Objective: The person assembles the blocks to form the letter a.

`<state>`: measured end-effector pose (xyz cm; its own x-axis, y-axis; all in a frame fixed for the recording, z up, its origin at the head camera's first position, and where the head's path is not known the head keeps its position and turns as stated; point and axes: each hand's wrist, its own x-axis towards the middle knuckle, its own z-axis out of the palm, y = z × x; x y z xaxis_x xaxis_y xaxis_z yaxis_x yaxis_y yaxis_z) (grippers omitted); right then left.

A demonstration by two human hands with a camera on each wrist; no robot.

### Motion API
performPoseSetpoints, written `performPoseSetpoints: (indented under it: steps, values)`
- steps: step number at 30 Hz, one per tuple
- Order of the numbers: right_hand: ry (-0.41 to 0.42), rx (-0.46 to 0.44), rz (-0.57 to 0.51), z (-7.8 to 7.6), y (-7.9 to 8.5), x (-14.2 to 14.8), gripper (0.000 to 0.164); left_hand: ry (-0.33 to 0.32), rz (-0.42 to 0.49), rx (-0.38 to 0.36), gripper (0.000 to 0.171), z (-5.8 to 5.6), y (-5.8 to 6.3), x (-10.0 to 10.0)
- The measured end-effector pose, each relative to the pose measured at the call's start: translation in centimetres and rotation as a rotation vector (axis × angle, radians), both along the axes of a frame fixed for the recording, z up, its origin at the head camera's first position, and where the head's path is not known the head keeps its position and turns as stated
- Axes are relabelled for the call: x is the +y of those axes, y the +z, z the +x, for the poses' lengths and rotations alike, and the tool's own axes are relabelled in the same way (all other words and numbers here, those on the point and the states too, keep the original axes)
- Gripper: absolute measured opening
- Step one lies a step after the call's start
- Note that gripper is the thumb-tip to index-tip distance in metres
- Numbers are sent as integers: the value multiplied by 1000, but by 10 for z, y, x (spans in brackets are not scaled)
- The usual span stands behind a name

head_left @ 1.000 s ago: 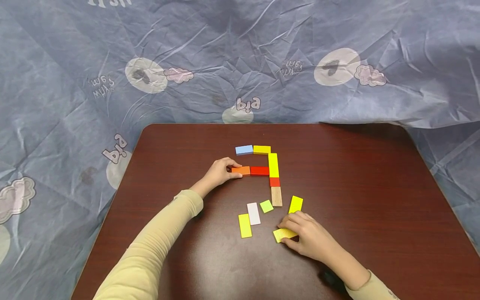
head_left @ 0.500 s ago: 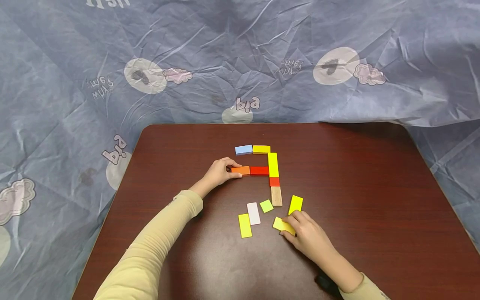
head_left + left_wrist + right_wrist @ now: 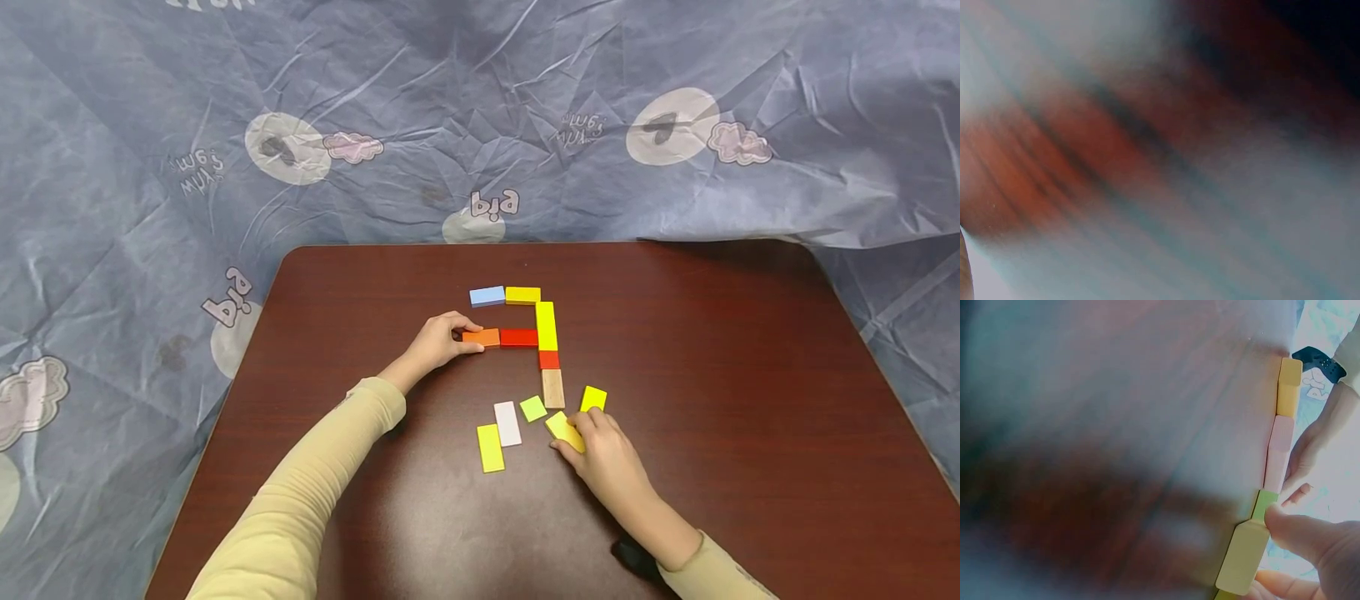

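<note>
My left hand pinches the free end of an orange block between thumb and fingers. That block lies end to end with a red block, which meets a column made of a long yellow block, a small red block and a bare-wood block. My right hand grips a yellow block just below the wood block, its far end slanting up-left. In the right wrist view the thumb presses near that block's end, beside a small green block.
A blue block and a yellow block form the top row. Left of my right hand lie a light-green square block, a whitish block and another yellow block. One more yellow block sits beyond its fingers.
My right hand has moved away from me, turning the yellow block clockwise and shifting it closer to the wood block. My left hand stays on the orange block.
</note>
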<state>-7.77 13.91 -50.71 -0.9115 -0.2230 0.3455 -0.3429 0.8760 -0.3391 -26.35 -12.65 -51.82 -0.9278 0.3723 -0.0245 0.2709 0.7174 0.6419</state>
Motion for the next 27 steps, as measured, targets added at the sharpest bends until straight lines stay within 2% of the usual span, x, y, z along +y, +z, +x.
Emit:
performPoseSetpoints:
  steps: [12,20,27]
  values:
    - [-85,-26,-32,-3,-1,-8,38,-6,7,3,35,-1,3,1]
    - [-124,-107,-34,-2,0,-12,40,-5,7,1,35,1,-1,-1]
    - [-148,-79,-45,-2,2,-8,37,-13,6,15,36,2,-2,-1]
